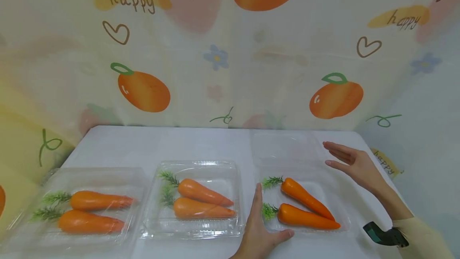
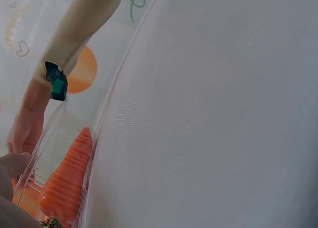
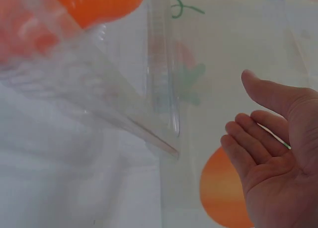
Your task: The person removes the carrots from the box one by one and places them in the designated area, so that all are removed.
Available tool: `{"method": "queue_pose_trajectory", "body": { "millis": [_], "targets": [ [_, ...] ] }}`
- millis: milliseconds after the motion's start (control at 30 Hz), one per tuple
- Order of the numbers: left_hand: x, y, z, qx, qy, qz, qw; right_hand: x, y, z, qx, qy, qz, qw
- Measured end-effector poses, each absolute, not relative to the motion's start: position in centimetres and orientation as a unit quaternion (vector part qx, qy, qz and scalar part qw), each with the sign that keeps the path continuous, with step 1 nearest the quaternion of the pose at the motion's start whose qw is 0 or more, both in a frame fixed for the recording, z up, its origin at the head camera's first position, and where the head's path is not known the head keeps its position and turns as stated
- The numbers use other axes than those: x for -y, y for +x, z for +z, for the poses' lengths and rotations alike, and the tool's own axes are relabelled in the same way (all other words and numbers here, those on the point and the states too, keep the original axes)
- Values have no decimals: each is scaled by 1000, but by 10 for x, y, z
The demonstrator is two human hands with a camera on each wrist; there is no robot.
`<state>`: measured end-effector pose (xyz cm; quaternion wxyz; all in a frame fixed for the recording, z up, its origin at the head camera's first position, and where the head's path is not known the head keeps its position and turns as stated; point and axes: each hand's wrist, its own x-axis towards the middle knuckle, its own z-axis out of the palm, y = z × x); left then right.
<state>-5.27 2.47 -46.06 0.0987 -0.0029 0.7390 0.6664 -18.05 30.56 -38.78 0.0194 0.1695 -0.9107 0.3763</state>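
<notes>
On the right of the table, a clear plastic clamshell box [image 1: 341, 207] has its lid [image 1: 284, 147] folded back behind it. Two orange carrots [image 1: 307, 197] [image 1: 305, 216] with green tops lie inside. My left hand [image 1: 260, 227] is at the box's left front, fingers straight and thumb spread; whether it touches the box is hard to tell. In the left wrist view, a carrot [image 2: 69, 183] shows through the ribbed plastic. Beside the lid's right edge hovers my right hand [image 1: 353, 165], holding nothing, fingers extended. The right wrist view shows that hand [image 3: 278, 153] apart from the blurred plastic [image 3: 99, 89].
A second clear box [image 1: 151, 227] with two carrots sits in the middle, its lid over them. Another covered box [image 1: 133, 231] holding two carrots stands on the left. Behind the white table [image 1: 201, 143] hangs a patterned cloth [image 1: 251, 91].
</notes>
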Motion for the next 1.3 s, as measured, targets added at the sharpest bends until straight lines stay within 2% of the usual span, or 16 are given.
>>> {"method": "queue_pose_trajectory", "body": {
  "millis": [600,933,1300],
  "targets": [
    [-25,-54,-457,-728,-4,678,103,-274,-162,-384,901,206,382,2],
    [-30,-54,-459,-721,-8,685,102,-266,-153,-385,902,202,374,-76],
    [-27,-55,-458,-710,-6,695,111,-256,-146,-396,889,213,395,-95]
  ]
}}
